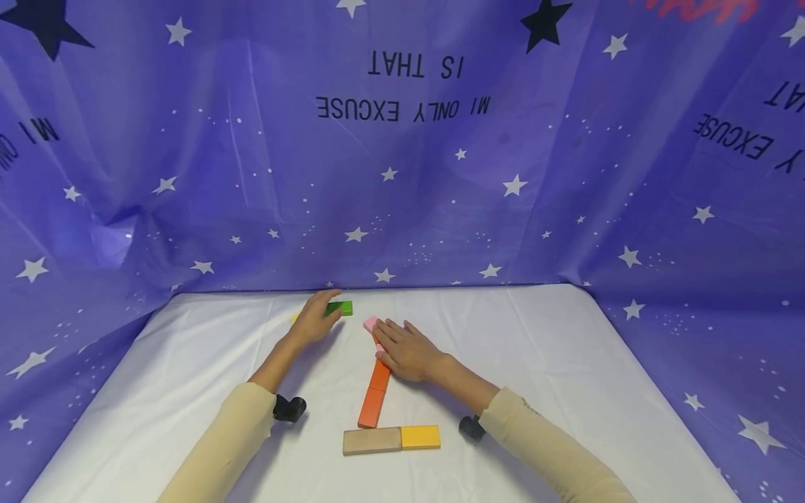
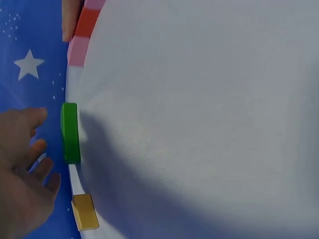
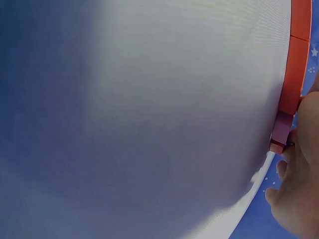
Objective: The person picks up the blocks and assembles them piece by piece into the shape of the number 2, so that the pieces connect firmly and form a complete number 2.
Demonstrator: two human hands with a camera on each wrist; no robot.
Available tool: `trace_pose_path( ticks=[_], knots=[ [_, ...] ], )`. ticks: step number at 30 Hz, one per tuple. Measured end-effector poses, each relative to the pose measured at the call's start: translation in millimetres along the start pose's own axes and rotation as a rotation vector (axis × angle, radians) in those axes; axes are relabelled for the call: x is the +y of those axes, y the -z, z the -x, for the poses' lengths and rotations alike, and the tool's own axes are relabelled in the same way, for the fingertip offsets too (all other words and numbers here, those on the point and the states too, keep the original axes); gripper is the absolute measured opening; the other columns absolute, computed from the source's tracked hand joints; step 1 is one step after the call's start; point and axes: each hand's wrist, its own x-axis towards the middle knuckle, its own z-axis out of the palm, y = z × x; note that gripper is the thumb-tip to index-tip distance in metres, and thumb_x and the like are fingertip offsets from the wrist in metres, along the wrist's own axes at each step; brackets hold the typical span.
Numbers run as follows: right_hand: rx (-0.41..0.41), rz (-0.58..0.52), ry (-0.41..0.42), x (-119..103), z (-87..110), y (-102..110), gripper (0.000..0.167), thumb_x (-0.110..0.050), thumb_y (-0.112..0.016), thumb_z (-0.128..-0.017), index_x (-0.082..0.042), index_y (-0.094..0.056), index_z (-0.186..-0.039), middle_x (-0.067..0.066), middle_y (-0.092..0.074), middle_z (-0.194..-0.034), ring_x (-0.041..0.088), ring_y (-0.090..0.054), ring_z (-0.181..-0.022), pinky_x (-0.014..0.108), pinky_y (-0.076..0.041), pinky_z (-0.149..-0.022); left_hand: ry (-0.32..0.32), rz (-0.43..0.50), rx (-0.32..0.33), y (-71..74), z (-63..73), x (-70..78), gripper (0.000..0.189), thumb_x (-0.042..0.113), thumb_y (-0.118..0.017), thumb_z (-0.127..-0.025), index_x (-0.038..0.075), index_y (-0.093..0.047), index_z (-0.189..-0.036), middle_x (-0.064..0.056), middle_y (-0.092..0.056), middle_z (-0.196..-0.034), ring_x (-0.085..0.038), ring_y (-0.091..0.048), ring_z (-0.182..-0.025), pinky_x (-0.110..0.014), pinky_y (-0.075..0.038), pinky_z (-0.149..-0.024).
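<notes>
In the head view my left hand (image 1: 313,320) hovers beside a green block (image 1: 340,308), its thumb and fingers spread. The left wrist view shows a gap between those fingers and the green block (image 2: 71,133). Below it lies a yellow block (image 2: 85,212), mostly hidden by the hand in the head view. My right hand (image 1: 411,353), palm down with fingers extended, lies against the upper part of a line of blocks. There a pink block (image 1: 371,323) forms the far end, followed by a small red block (image 2: 87,22) and another pink one. Two orange-red blocks (image 1: 372,407) continue the line nearer me.
A tan block (image 1: 372,441) and a yellow-orange block (image 1: 421,437) lie end to end across the line's near end. White cloth (image 1: 534,363) covers the table. Purple star-printed fabric (image 1: 428,209) hangs behind and at both sides.
</notes>
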Motion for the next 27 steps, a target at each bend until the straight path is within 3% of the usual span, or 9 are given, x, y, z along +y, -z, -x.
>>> trace_pose_path(
  ticks=[10,20,27],
  knots=[
    [0.01,0.003,0.002,-1.8,1.1,2.5,0.059,-0.04,-0.027,-0.109,-0.008,-0.023,-0.159,0.007,-0.019,-0.164,0.022,-0.016,-0.15,0.047,-0.014,-0.12,0.032,-0.107,-0.111,-2.2,-10.5,-5.9,0.05,0.002,-0.057,-0.098,-0.006,-0.043,-0.145,-0.031,-0.042,-0.145,-0.048,-0.034,-0.137,-0.057,-0.026,-0.114],
    [0.024,-0.012,0.009,-1.4,0.6,1.8,0.059,-0.039,-0.029,-0.109,-0.007,-0.025,-0.158,0.008,-0.021,-0.164,0.024,-0.017,-0.15,0.049,-0.014,-0.12,-0.055,-0.221,-0.058,-12.4,-11.0,-12.7,0.042,-0.009,-0.058,-0.091,-0.006,-0.057,-0.133,-0.028,-0.056,-0.122,-0.046,-0.051,-0.117,-0.054,-0.043,-0.101],
    [0.003,0.012,-0.012,-1.2,0.2,1.7,0.06,-0.041,-0.028,-0.109,-0.01,-0.022,-0.159,0.005,-0.018,-0.165,0.021,-0.014,-0.151,0.048,-0.012,-0.12,-0.092,-0.206,-0.059,-11.9,-10.7,-13.5,0.041,-0.01,-0.057,-0.091,-0.006,-0.058,-0.132,-0.028,-0.056,-0.12,-0.047,-0.052,-0.113,-0.055,-0.044,-0.097]
  ],
)
